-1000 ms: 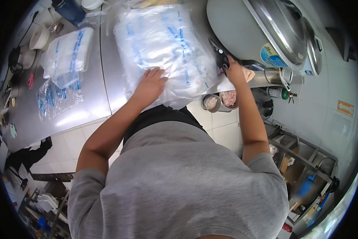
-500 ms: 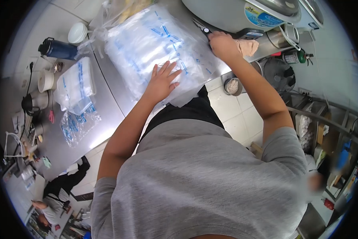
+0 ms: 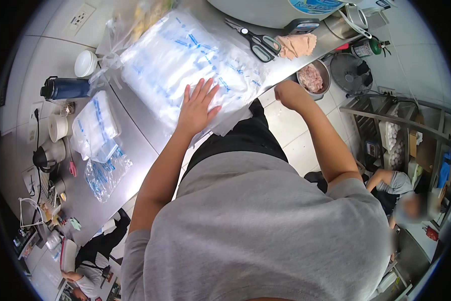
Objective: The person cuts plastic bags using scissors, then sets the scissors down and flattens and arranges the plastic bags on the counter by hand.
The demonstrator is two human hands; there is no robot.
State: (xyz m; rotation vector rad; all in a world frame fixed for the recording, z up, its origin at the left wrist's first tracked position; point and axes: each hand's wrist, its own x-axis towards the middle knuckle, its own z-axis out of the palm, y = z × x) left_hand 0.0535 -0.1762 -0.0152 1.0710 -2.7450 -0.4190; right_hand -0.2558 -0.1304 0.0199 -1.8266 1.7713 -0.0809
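Left hand [image 3: 199,108] spread on plastic bags [image 3: 178,55], right hand [image 3: 290,95] away from the scissors [image 3: 254,38]

In the head view, the left hand lies palm down near the centre of the frame, fingers apart, pressing on the bags without grasping them. The right hand, right of centre, is curled with its fingers together, just past the edge of the steel table [image 3: 150,133] and beside a bowl of raw meat [image 3: 311,79]. Whether it encloses anything cannot be told.

Half a second ago the right hand was on the scissors, covering their handles; now the scissors lie uncovered on the table at upper centre, beside a pinkish cloth [image 3: 295,46]. The left hand has stayed on the bags, its fingers still spread.

The bags form a broad, flat stack from the upper left to the middle of the frame, set slantwise on the table. The plastic is whitish, glossy and creased, with lines of blue print. A loose flap sticks out at the near edge.
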